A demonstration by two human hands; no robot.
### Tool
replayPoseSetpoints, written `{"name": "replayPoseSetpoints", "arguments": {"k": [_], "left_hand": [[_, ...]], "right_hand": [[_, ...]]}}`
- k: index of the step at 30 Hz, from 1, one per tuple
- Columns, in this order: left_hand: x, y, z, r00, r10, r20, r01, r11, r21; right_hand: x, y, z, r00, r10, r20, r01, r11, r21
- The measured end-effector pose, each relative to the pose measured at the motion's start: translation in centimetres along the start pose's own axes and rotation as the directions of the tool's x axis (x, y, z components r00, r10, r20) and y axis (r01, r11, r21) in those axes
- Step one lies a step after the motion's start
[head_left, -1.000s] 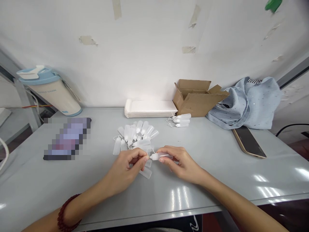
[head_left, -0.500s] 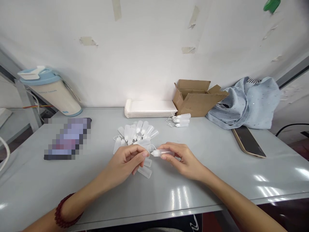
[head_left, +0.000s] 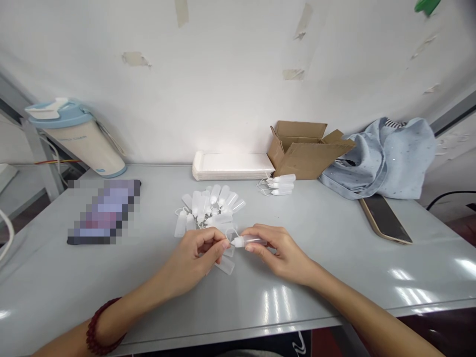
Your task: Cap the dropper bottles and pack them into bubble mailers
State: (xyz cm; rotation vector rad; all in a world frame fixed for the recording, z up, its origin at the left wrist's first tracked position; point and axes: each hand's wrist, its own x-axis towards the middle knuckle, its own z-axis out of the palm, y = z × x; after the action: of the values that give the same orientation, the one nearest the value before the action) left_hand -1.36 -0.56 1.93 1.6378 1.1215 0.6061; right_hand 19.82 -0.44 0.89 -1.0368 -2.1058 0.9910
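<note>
Just near and right of the bottle pile [head_left: 203,206], our right hand [head_left: 280,249] holds one bottle [head_left: 253,240] between nearly closed fingers, probably to steady it pointing left, while our left hand [head_left: 201,252] seems to grip its looped strap [head_left: 231,229] in tightly pinched fingers.

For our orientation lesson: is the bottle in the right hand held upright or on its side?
On its side: the right hand holds the bottle lengthwise across the view, its nozzle pointing toward the left hand.
</note>
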Motion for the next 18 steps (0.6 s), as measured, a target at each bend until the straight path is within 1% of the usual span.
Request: {"name": "replayPoseSetpoints", "arguments": {"k": [5, 8, 11, 13, 16, 18], "left_hand": [[0.1, 0.2, -0.3, 1.0, -0.004, 0.016, 0.003, 0.999, 0.046], [0.2, 0.6, -1.1, 0.997, -0.043, 0.069, 0.036, 0.994, 0.102], [0.2, 0.9, -2.5, 0.981, -0.113, 0.159, 0.094, 0.988, 0.123], [0.3, 0.8, -3.6, 0.965, -0.146, 0.22, 0.122, 0.986, 0.117], [0.3, 0.5, -5.5, 0.945, -0.176, 0.275, 0.142, 0.98, 0.14], [0.4, 0.3, -6.5, 0.938, -0.204, 0.281, 0.168, 0.975, 0.147]], "right_hand": [[0.2, 0.0, -0.1, 1.0, -0.006, 0.001, 0.006, 1.0, -0.003], [0.3, -0.2, -0.2, 0.999, -0.002, 0.033, 0.001, 1.0, 0.009], [0.3, -0.4, -0.2, 0.997, 0.001, 0.076, -0.001, 1.0, -0.001], [0.4, -0.4, -0.2, 0.997, 0.001, 0.079, -0.001, 1.0, -0.006], [0.5, -0.1, -0.4, 0.999, 0.004, 0.037, -0.004, 1.0, 0.009], [0.7, 0.1, -0.7, 1.0, 0.019, -0.013, -0.019, 1.0, -0.002]]}}
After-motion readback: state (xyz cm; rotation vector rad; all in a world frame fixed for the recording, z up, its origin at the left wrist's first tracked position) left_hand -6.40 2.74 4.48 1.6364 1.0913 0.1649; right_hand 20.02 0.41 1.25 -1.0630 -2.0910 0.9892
